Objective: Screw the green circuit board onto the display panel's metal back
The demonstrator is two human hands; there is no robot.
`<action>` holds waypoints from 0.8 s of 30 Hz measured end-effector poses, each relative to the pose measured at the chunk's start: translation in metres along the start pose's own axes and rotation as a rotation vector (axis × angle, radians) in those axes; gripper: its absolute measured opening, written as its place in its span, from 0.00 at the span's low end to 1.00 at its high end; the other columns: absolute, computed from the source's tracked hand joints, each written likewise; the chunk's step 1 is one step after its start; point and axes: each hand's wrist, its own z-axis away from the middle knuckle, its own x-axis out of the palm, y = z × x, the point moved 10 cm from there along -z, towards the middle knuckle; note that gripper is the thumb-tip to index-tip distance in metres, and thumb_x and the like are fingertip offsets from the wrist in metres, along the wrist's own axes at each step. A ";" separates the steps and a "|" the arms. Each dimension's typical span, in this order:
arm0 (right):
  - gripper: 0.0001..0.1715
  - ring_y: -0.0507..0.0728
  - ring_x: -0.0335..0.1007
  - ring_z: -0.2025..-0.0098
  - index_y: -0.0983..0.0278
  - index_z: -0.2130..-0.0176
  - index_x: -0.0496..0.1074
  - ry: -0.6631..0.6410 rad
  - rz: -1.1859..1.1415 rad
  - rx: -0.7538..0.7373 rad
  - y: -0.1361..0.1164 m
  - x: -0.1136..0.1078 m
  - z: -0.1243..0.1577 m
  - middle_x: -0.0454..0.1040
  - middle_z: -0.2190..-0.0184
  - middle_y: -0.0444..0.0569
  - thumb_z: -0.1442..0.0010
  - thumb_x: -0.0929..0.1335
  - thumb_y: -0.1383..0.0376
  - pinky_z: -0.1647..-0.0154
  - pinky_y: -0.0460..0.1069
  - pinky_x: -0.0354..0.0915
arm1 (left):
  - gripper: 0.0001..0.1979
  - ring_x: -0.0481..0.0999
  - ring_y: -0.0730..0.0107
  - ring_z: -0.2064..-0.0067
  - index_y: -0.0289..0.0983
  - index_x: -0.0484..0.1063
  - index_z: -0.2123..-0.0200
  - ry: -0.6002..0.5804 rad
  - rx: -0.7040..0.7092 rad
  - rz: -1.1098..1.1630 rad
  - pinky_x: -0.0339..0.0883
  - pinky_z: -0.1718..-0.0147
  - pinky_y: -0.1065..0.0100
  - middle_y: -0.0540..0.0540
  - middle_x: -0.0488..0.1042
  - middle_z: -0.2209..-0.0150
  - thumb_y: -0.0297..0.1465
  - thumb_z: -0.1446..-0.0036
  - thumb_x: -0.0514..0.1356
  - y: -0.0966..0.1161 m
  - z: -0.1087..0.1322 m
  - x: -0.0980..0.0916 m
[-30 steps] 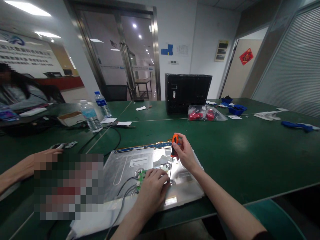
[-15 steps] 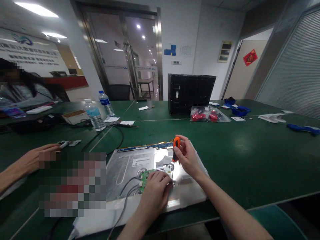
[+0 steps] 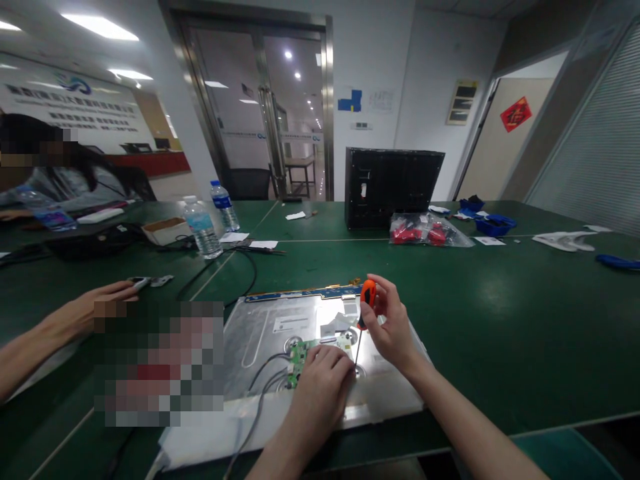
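An orange-and-black screwdriver (image 3: 367,303) is gripped in my right hand (image 3: 393,323), its shaft slanting down toward the right end of a green circuit board (image 3: 299,357). The board lies on the silvery back of a flat display panel (image 3: 257,340), with dark cables leaving its left side. Fingers curled and close together, my left hand (image 3: 324,383) rests on the board and holds it near the screwdriver's tip. That tip is partly hidden by my fingers, and I cannot see a screw.
At the left, another person's hand (image 3: 113,293) touches a small metal part (image 3: 161,281). Water bottles (image 3: 203,230) stand beyond, near a cable. A black monitor-like case (image 3: 393,187) and a bag of red items (image 3: 430,230) are at the back. Blue trays (image 3: 495,225) lie to the right.
The view has turned slightly left, so everything sits further right in the picture. My right hand still grips the screwdriver, which leans a little more; my left hand stays on the board.
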 end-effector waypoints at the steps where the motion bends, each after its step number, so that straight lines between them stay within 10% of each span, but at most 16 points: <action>1: 0.21 0.49 0.66 0.77 0.58 0.46 0.58 0.004 0.017 -0.026 -0.004 -0.001 0.001 0.69 0.69 0.42 0.38 0.64 0.63 0.80 0.43 0.65 | 0.08 0.73 0.59 0.61 0.38 0.71 0.68 -0.003 -0.002 0.004 0.63 0.56 0.57 0.46 0.75 0.66 0.20 0.43 0.56 0.000 0.000 0.001; 24: 0.25 0.47 0.63 0.80 0.60 0.46 0.58 -0.011 0.165 -0.379 -0.044 0.006 0.015 0.68 0.71 0.42 0.42 0.65 0.70 0.82 0.42 0.65 | 0.06 0.72 0.61 0.62 0.38 0.70 0.70 0.026 -0.002 0.031 0.63 0.55 0.56 0.48 0.75 0.66 0.21 0.46 0.59 -0.001 0.000 0.000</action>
